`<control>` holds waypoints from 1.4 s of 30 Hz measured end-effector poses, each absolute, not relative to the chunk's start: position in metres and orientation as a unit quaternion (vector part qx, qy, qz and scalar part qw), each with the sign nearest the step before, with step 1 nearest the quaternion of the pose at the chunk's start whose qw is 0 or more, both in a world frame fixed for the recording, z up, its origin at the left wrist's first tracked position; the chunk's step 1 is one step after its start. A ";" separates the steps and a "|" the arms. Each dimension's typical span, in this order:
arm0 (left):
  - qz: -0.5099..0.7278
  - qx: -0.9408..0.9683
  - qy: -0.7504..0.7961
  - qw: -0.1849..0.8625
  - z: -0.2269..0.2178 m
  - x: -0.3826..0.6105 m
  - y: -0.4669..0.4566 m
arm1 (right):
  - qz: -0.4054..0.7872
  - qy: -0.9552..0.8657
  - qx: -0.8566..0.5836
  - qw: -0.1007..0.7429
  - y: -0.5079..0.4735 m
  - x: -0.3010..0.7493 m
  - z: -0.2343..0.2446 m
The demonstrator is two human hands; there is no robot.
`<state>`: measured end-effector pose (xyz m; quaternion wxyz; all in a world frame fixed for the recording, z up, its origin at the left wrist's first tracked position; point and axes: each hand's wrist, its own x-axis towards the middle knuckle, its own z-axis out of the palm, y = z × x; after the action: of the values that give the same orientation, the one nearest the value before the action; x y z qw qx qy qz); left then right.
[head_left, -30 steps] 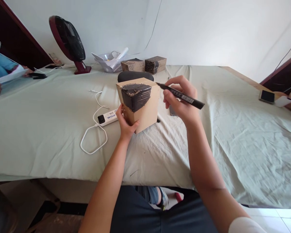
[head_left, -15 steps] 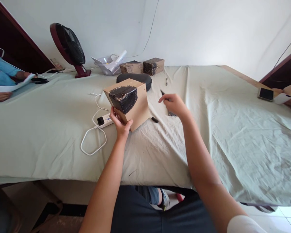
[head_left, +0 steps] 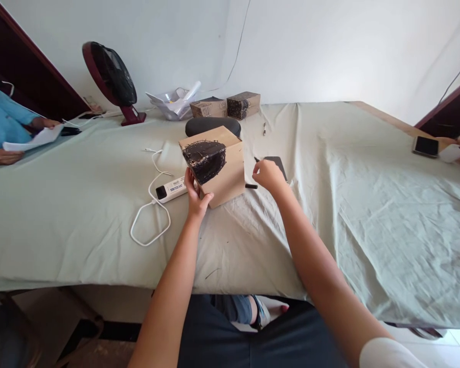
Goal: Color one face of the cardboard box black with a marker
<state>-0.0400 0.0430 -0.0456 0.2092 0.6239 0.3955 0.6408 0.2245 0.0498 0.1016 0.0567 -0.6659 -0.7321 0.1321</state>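
my left hand (head_left: 198, 199) gripped the box (head_left: 232, 171) at its near left edge, thumb pressed on the front face, fingers around the side. the box was just ahead and to the right of that hand, with a rough black patch (head_left: 207, 161) over its upper left corner. my right hand (head_left: 270, 175) hung to the right of the box, apart from it, fingers curled down together. a dark tip (head_left: 256, 159) poked out past them; i could not tell whether they pinched it.

a black stub (head_left: 252, 186) lay just left of my right hand, beside the box. a dark slab (head_left: 279, 163) lay just beyond that hand, partly hidden by it. just left of my left hand were a power strip (head_left: 172, 189) and a looped white cable (head_left: 138, 237) on the cloth-covered surface (head_left: 253, 250).

farther ahead of my left hand were a black case (head_left: 212, 125), two cartons (head_left: 243, 106) and a basket (head_left: 167, 110), with a fan (head_left: 113, 76) off to the left. well right of my right hand lay a phone (head_left: 425, 146).
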 end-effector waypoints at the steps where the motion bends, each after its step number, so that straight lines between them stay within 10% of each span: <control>1: 0.643 0.625 0.387 0.215 -0.046 -0.039 0.043 | 0.129 -0.731 -0.668 0.058 0.050 0.229 0.105; 18: 0.682 0.565 0.420 0.200 -0.044 -0.038 0.043 | 0.185 -0.740 -0.638 -0.111 0.039 0.198 0.090; 25: 0.700 0.561 0.438 -0.061 -0.025 -0.036 0.019 | 0.176 -0.741 -0.647 0.033 0.035 0.237 0.128; 31: 0.695 0.623 0.334 -0.135 0.000 0.002 -0.014 | 0.186 -0.726 -0.476 0.459 -0.014 0.248 0.173; 42: 0.728 0.598 0.330 -0.061 0.007 0.019 -0.027 | 0.257 -0.788 -0.451 0.331 -0.059 0.152 0.162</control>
<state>0.0194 -0.0272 0.0066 -0.0606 0.5981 0.3301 0.7277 0.1523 -0.0593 0.1621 0.3307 -0.4509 -0.7883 0.2568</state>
